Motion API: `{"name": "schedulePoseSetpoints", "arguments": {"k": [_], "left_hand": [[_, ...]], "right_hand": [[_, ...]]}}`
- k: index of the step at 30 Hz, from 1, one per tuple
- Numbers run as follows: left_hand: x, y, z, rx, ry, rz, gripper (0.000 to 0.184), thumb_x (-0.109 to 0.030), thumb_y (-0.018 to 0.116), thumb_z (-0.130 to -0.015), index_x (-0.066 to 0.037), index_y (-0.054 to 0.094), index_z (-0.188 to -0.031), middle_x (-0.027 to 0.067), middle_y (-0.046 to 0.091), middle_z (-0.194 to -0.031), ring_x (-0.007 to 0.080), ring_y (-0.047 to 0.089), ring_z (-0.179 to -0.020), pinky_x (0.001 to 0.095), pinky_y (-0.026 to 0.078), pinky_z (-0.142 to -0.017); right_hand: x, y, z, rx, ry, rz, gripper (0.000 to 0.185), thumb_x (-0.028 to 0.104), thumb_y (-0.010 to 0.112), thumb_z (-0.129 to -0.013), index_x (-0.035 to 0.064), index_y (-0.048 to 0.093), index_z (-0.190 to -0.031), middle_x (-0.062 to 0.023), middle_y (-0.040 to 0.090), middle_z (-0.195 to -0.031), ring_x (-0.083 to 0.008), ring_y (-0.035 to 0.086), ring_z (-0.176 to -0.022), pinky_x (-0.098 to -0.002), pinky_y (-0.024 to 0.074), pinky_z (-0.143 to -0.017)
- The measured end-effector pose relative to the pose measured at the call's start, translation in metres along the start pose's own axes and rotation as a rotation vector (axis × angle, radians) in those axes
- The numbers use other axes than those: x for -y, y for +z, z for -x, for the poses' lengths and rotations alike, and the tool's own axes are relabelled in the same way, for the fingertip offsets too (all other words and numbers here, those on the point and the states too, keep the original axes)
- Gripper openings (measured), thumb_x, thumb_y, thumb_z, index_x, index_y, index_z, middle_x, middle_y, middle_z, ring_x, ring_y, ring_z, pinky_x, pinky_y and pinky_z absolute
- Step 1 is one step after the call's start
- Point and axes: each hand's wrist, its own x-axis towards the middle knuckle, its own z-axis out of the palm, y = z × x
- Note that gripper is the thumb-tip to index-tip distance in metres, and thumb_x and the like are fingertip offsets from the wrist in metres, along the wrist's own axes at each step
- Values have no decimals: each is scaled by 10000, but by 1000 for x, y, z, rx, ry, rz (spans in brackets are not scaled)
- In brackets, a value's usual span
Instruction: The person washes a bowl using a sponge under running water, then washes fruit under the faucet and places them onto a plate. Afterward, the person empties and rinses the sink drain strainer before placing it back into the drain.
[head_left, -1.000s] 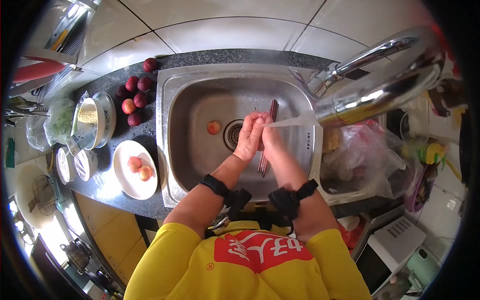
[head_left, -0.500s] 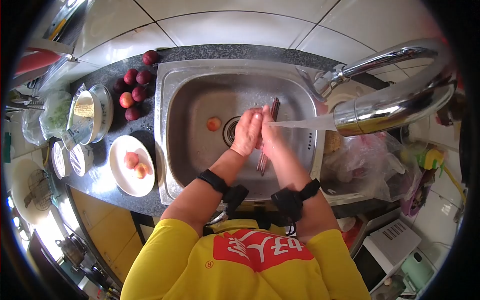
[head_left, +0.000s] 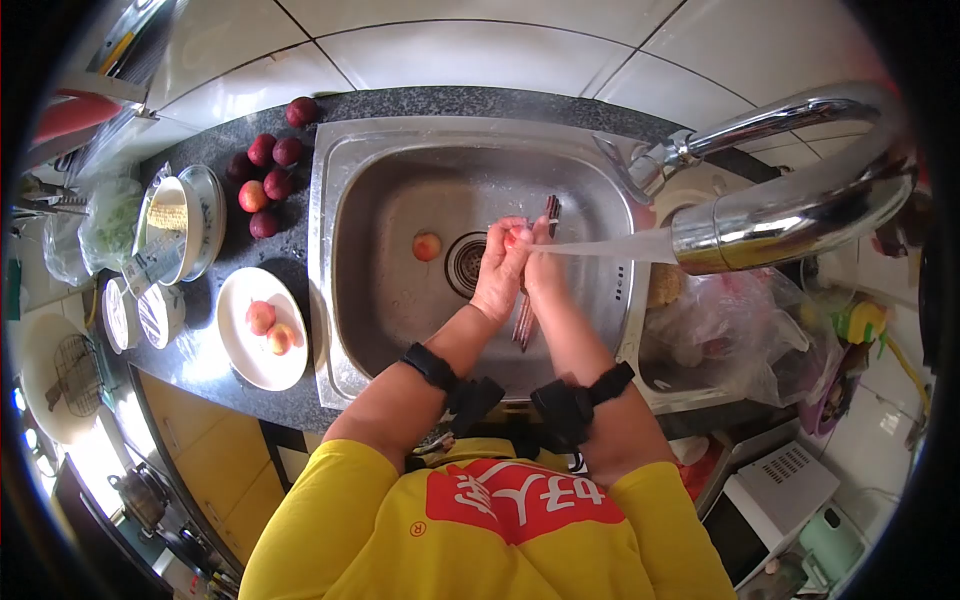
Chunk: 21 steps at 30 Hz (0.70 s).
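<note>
Under the stream from the chrome tap [head_left: 700, 238], my left hand [head_left: 497, 272] and my right hand [head_left: 545, 268] are pressed together above the sink. A bit of a red plum [head_left: 518, 236] shows between the curled fingers; most of it is covered. Beneath my right hand, a bundle of dark brown chopsticks [head_left: 524, 328] lies in the basin, partly hidden. Another plum, red and yellow [head_left: 427, 246], rests on the sink floor to the left of the drain [head_left: 466, 262].
A white plate [head_left: 240, 345] with two plums stands on the counter left of the steel sink [head_left: 326, 260]. Several dark red plums [head_left: 278, 183] lie behind it, beside a bowl with corn [head_left: 168, 220]. Clear plastic bags [head_left: 750, 320] sit at right.
My hands have shifted and turned slightly. The left fingers are more curled, and the red plum now shows between them. More of the drain is visible.
</note>
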Motion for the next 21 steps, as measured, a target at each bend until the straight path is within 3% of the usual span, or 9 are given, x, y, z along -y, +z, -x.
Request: {"name": "schedulePoseSetpoints", "arguments": {"k": [1,3,4,6,8,13,19,21], "left_hand": [[-1,-4,-4,-3,-1,1,416,-402,403,-934,-17,517,-1041,58,547,-922,148,497,-868,292,407,-823],[-8,-13,-15,-104,-336,203,376,-382,414,-925,-33,546,-970,84,588,-908,190,509,-833,315,403,-826],[-1,-20,-24,-93,-431,436,439,-416,368,-927,-20,559,-946,123,607,-948,234,533,-874,343,410,-853],[-5,-16,-23,-80,-522,543,458,-419,349,-931,-13,558,-959,132,605,-983,249,538,-902,355,407,-874],[-18,-9,-20,-47,-644,649,477,-415,329,-940,5,547,-1009,147,596,-1042,268,539,-974,373,392,-926],[-13,-8,-10,-4,-567,718,475,-437,300,-949,-25,515,-1047,114,560,-1076,258,516,-1023,381,363,-957],[-10,-20,-10,217,-468,752,446,-474,404,-912,-53,531,-991,97,570,-1030,233,506,-1005,361,345,-960],[-11,-22,-11,90,-588,755,436,-484,435,-897,-60,530,-935,91,572,-988,229,520,-950,376,370,-930]], "right_hand": [[-2,1,2,2,3,1,385,325,415,-928,-26,574,-920,-285,573,-941,-427,549,-889,-445,435,-779],[-7,2,8,-8,-298,326,474,438,411,-899,-6,532,-1009,-280,571,-929,-440,549,-882,-461,438,-750],[-10,1,9,-13,-449,489,530,495,409,-884,3,511,-1053,-277,569,-922,-446,549,-879,-469,440,-735],[-13,-3,8,-13,-365,562,574,531,382,-875,11,487,-1095,-269,569,-940,-443,549,-883,-468,439,-745],[-5,-9,5,32,-239,612,629,556,333,-878,13,468,-1164,-254,558,-1021,-429,527,-961,-449,407,-850],[-18,-14,-10,50,-138,714,570,494,272,-920,23,505,-1142,-233,534,-1112,-388,463,-1091,-409,295,-985],[-26,-14,-7,-119,-81,617,520,440,289,-933,11,558,-1052,-234,591,-979,-410,545,-934,-439,409,-858],[-27,-14,-5,-127,-285,682,443,388,344,-931,19,587,-959,-222,611,-892,-415,565,-849,-447,446,-764]]}}
